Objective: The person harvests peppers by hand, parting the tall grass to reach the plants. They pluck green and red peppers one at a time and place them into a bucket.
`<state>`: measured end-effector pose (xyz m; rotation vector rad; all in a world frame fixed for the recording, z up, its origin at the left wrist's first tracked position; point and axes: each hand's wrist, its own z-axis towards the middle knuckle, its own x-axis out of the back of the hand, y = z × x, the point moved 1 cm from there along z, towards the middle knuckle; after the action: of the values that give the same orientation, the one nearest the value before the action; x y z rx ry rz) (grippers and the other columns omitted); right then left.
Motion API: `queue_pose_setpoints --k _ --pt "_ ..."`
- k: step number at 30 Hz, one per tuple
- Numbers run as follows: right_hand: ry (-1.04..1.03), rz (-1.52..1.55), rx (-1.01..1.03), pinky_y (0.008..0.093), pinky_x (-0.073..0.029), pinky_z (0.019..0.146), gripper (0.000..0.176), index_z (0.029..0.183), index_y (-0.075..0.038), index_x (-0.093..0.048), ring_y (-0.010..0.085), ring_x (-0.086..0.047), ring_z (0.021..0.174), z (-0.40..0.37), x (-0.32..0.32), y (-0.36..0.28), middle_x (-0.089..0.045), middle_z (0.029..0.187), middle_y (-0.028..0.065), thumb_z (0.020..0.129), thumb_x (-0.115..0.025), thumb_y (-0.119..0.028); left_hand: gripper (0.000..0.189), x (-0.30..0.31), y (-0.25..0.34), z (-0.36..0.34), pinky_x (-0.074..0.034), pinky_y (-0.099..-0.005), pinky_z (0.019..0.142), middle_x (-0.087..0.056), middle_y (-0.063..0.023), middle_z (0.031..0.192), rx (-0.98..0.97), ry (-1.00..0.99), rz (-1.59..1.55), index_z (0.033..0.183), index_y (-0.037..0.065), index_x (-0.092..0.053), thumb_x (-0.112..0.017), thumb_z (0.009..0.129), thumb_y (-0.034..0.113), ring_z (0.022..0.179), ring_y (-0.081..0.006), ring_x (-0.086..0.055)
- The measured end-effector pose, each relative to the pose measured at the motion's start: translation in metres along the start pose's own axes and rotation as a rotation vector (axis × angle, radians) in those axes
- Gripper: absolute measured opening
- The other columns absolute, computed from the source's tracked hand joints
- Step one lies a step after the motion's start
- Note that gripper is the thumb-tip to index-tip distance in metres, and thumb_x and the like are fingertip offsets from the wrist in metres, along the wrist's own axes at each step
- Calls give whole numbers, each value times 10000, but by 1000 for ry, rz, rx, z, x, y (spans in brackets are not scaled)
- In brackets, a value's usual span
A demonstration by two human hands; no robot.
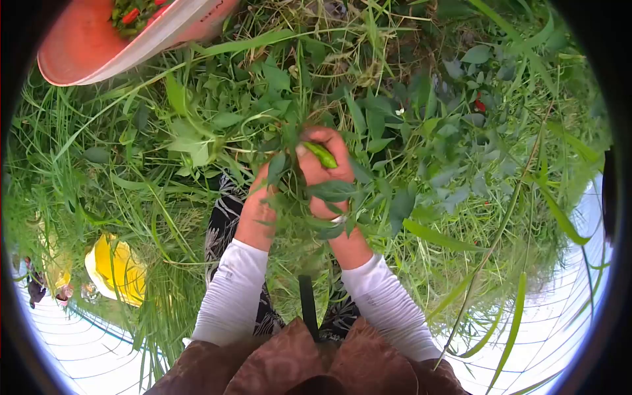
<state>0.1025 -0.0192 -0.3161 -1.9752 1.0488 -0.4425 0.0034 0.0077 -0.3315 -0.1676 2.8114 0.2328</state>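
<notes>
A green chili pepper (320, 155) lies in my right hand (326, 172), whose fingers are curled round it among the leaves of a plant. My left hand (266, 187) is close beside it on the left, its fingers hidden behind leaves and stems. Broad dark leaves (332, 191) cover part of my right palm and wrist. At the top left, a reddish container (85, 49) is tilted and holds red and green peppers (131, 14).
Tall grass (59, 145) surrounds the plants. A red pepper (479, 103) shows among leaves at the right. A yellow and white container (117, 268) sits in the grass at the lower left. Long grass blades (517, 322) cross the lower right.
</notes>
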Motion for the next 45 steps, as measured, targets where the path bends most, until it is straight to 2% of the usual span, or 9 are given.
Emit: queue_pose_setpoints --k 8,12,16,18,26,29,30,36,45 --pt "-129 -399 371 431 -330 940 183 895 -8 -526 236 -512 930 -39 8 22 -529 912 87 723 -526 55 260 -18 5 -16 -452 -240 724 -580 -46 919 -482 -34 129 997 6 -555 -528 827 201 802 -98 -549" --pt "-219 -344 343 400 -336 952 229 952 -4 -529 215 -509 938 -44 20 15 -533 935 82 730 -514 47 241 -40 24 -22 -457 -235 694 -601 -41 825 -211 -85 237 958 14 -596 -542 819 202 737 -117 -570" --pt "-14 -137 -276 299 -470 769 288 1024 -5 -530 254 -581 844 -25 48 -33 -584 876 99 737 -507 18 241 -4 7 4 -470 -246 693 -612 -48 886 149 62 83 971 29 -598 -550 808 199 776 -133 -583" --pt "179 411 -215 357 -493 706 197 926 4 -556 263 -603 731 -3 64 -35 -594 829 92 730 -539 2 282 -17 15 -2 -466 -264 727 -587 -74 967 120 34 161 1020 21 -556 -532 818 217 820 -150 -578" --pt "539 215 -158 378 -494 712 170 903 -14 -566 236 -586 776 20 149 -17 -582 818 93 737 -566 -52 244 20 2 11 -485 -254 683 -583 -69 1010 -77 -153 65 1019 63 -567 -503 837 212 806 -151 -582" --pt "68 -89 -221 270 -462 649 149 908 -13 -578 144 -540 721 1 142 -18 -572 810 78 764 -543 4 474 58 -29 41 -498 -349 776 -502 -175 1132 136 -442 -395 1165 25 -438 -554 817 327 939 -300 -559" --pt "8 -191 -158 249 -446 614 135 897 -6 -578 115 -538 718 -3 117 -34 -581 816 56 765 -558 11 621 21 -5 8 -481 -388 825 -467 -203 1163 -262 -591 -145 1204 18 -390 -610 761 394 1018 -341 -512" --pt "-544 -731 308 277 -422 650 324 909 -75 -590 174 -535 682 15 44 -44 -598 855 59 604 -700 -60 613 16 -12 5 -477 -367 832 -464 -180 1170 -140 -536 -274 1201 32 -402 -636 739 360 1029 -292 -507" --pt "-604 -1191 329 365 -410 566 262 799 -75 -565 278 -546 660 -20 34 -43 -563 695 79 582 -684 -163 462 7 -12 -7 -474 -322 826 -486 -124 1148 -155 -441 -254 1219 57 -400 -559 816 217 985 -215 -525"
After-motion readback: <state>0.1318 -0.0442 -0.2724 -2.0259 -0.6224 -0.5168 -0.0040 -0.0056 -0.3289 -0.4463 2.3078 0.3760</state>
